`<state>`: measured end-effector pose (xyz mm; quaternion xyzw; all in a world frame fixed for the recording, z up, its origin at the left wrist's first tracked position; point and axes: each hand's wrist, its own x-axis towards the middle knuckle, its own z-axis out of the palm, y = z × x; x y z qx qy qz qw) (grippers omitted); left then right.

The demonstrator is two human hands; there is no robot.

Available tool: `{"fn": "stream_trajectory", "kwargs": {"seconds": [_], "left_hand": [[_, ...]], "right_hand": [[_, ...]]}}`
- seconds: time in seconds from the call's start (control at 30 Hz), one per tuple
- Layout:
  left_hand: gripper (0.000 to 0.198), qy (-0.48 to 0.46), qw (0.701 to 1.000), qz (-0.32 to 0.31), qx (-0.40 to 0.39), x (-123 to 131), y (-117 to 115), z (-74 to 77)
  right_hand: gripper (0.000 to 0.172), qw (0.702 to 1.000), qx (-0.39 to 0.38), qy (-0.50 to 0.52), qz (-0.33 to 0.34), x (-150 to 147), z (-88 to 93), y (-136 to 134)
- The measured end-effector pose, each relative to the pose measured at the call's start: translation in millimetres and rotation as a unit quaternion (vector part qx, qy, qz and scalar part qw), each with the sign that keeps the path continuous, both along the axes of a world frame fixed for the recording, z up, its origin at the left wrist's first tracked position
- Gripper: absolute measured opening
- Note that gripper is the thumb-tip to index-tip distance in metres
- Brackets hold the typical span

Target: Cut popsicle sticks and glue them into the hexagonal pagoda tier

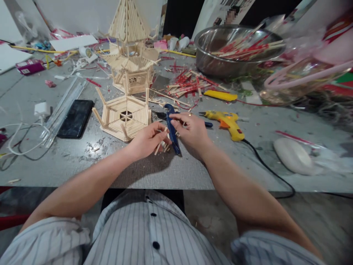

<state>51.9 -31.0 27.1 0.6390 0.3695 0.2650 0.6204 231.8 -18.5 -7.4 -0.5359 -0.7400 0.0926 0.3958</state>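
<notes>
My left hand (150, 139) is closed in a pinch on a short wooden stick (158, 146), just left of a blue-handled cutter (173, 134). My right hand (191, 130) has its fingers curled over the cutter's blue handle, thumb and forefinger close together. The cutter lies on the table, with a dark blade toward the left and a second handle showing right of my hand. Short cut stick pieces (166, 148) lie between my hands, partly hidden by the fingers. Behind my left hand stands a six-sided stick frame (113, 123) with upright posts.
A tiered stick pagoda (129, 60) stands behind the frame. Right are a yellow glue gun (230, 121) with a black cord, a yellow utility knife (220, 96) and a metal bowl (209, 60) of chopsticks. Loose red-wrapped chopsticks (184, 84) lie nearby. Left is a black phone (75, 118).
</notes>
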Motion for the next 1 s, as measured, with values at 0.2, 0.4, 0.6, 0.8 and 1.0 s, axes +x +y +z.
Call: {"fn": "stream_trajectory", "kwargs": {"seconds": [0.2, 0.4, 0.6, 0.8, 1.0], "left_hand": [[0.006, -0.035, 0.990, 0.122, 0.063, 0, 3, -3.0], [0.008, -0.049, 0.952, 0.160, 0.257, -1, -2, -2.7], [0.006, -0.048, 0.932, 0.163, 0.320, 0, -10, -1.5], [0.006, -0.071, 0.941, 0.187, 0.274, 3, -17, 8.4], [0.008, -0.033, 0.943, 0.175, 0.283, -27, -35, 41.7]], "right_hand": [[0.024, 0.990, -0.027, 0.072, 0.115, -7, 14.0, -14], [0.014, 0.971, -0.075, 0.066, 0.219, -17, 19.1, -23], [0.010, 0.973, -0.092, 0.115, 0.178, -29, 15.7, -32], [0.001, 0.987, -0.052, 0.102, 0.113, -37, 19.8, -42], [0.004, 0.983, -0.085, 0.134, 0.093, -46, 43.2, -50]]}}
